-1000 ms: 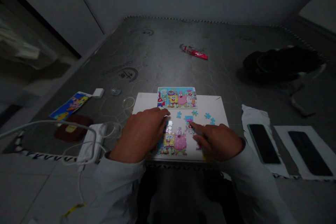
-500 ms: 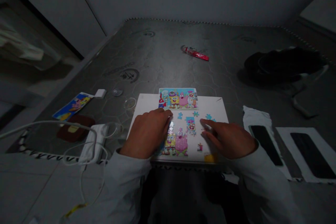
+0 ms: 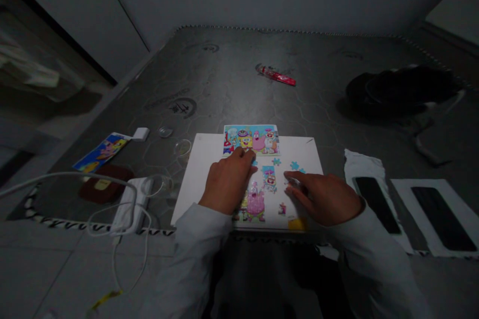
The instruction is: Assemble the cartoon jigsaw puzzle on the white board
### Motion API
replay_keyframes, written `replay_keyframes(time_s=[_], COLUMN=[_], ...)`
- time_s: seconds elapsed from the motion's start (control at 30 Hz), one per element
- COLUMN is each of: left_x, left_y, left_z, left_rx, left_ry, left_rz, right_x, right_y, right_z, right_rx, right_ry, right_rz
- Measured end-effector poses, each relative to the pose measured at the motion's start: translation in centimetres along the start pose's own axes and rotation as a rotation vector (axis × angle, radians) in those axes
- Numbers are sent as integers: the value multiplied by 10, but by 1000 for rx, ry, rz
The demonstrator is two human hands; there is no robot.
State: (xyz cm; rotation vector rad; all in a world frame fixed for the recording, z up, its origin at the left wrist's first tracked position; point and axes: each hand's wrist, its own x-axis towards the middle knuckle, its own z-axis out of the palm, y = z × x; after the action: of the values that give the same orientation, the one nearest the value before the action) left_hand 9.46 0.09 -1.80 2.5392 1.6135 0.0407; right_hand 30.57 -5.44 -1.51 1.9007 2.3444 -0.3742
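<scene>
In the head view, your jigsaw puzzle [image 3: 255, 204] lies on the white board [image 3: 202, 157] near the edge of the table [image 3: 232, 94], partly joined. The pink Patrick figure is together, with some of the yellow SpongeBob section showing to its left; the far left of this block is hidden under your left hand [image 3: 231, 179], so you cannot judge it from here.

A separate strip [image 3: 268, 178] with a pink-topped figure stands just to the upper right of Patrick; whether the two touch at the corner is hard to tell. Loose blue pieces [image 3: 276, 161] lie above and to the right, and a small piece [image 3: 282, 209] sits alone below the strip. So the lower middle looks well along, while the upper blue part and the right side look unfinished.

Your left index finger and thumb tips are slightly apart, at a blue piece [image 3: 255, 163]; whether they grip it cannot be told. Your right hand [image 3: 324, 197] rests right of the strip, index finger and thumb parted, with something pale between them; you cannot tell whether it is held. The picture card [image 3: 251, 139] overlaps the board's far edge, showing the same characters.
</scene>
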Motion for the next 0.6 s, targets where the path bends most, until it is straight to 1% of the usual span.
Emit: replay_keyframes(time_s=[0.13, 0.3, 0.47, 0.6], left_x=[1, 0, -1, -1], left_y=[-3, -2, -4, -6], left_z=[3, -1, -3, 0], left_rx=[-50, -118, -150, -178], left_ry=[3, 0, -3, 0], left_rz=[-11, -22, -24, -41], right_x=[-1, 0, -1, -2], right_y=[1, 5, 2, 1], right_z=[1, 1, 1, 2], right_rx=[13, 14, 5, -14], right_ry=[38, 6, 66, 60], right_rz=[-2, -17, -15, 2])
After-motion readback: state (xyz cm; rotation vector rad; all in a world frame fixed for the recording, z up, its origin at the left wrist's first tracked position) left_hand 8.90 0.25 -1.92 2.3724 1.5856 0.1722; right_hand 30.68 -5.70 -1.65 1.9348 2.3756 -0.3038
